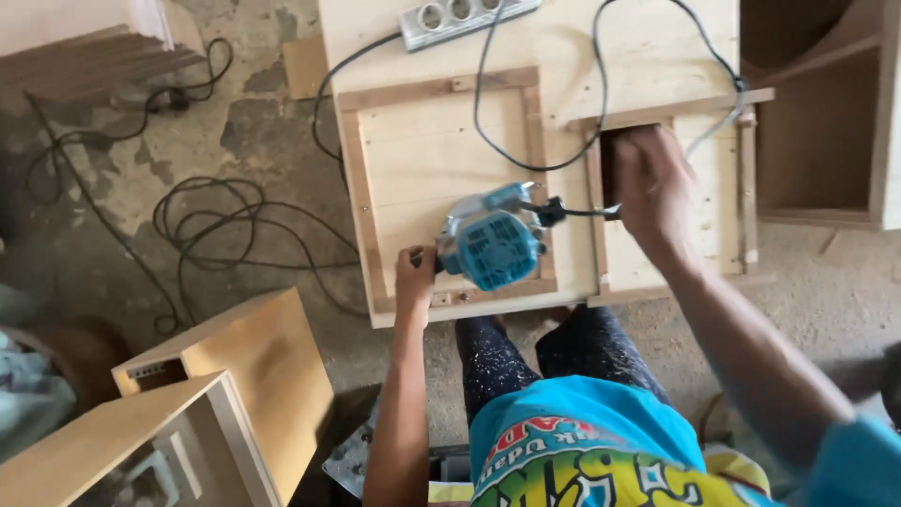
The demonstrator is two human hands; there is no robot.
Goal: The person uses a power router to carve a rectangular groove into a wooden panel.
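Note:
A blue handheld router [491, 240] stands on a pale wooden panel with a raised frame [441, 89], near the panel's front right corner. My left hand [414, 272] grips the router's side handle at its left. My right hand [651, 183] is closed over the edge of a second framed wooden panel [741, 202] lying beside the first, close to the router's black cord [540, 164]. Both panels rest on a wooden work surface [648, 47].
A white power strip [466, 19] sits at the back of the surface. Black cables [216, 225] loop over the concrete floor at left. Wooden boxes [253, 366] stand at lower left, and an open wooden cabinet [826, 141] at right. My legs are below the table.

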